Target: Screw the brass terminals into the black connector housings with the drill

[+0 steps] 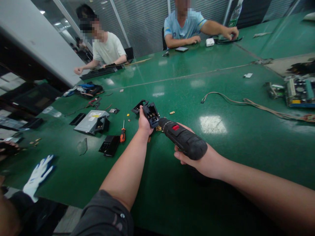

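My left hand (144, 123) is closed around a small black plastic housing (151, 114) with metal contacts inside, held just above the green table (221, 98). My right hand (187, 156) grips a black electric screwdriver (183, 137) with a red switch. Its nose points into the housing. Small brass pieces (172, 112) lie on the table near the housing.
A silver drive unit (91, 120), an orange-handled screwdriver (122, 133) and black plastic parts (109, 145) lie to the left. A cable (246, 102) and circuit boards (299, 91) sit at the right. A white glove (38, 175) lies near left. Two people sit at the far side.
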Available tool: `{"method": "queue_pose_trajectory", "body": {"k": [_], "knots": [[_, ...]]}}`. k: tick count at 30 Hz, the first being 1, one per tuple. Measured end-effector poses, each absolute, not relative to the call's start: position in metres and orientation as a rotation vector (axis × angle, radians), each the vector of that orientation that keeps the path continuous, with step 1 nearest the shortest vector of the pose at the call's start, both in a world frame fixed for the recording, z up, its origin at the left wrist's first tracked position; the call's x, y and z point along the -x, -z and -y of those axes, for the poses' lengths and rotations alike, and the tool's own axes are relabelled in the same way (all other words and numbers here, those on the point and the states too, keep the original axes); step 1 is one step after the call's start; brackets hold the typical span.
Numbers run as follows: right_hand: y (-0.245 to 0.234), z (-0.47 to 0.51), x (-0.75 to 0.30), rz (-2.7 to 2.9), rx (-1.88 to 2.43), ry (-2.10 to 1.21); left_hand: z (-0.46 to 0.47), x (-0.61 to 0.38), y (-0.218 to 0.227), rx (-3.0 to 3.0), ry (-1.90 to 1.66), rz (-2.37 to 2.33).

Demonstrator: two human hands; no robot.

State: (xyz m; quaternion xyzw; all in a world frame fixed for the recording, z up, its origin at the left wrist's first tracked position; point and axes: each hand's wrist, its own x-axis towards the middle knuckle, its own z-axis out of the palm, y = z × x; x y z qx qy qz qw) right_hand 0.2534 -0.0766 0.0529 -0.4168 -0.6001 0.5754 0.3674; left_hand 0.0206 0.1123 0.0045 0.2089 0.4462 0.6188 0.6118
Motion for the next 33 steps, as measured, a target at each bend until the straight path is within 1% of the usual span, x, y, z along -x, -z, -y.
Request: {"method": "queue_pose_trajectory", "body": {"k": [33], "knots": [[-0.0527,0.0767,-0.2537,1.538,1.062,-1.471,-0.1124,-0.0213,-0.0055,-0.462,-1.438,-1.024]]}}
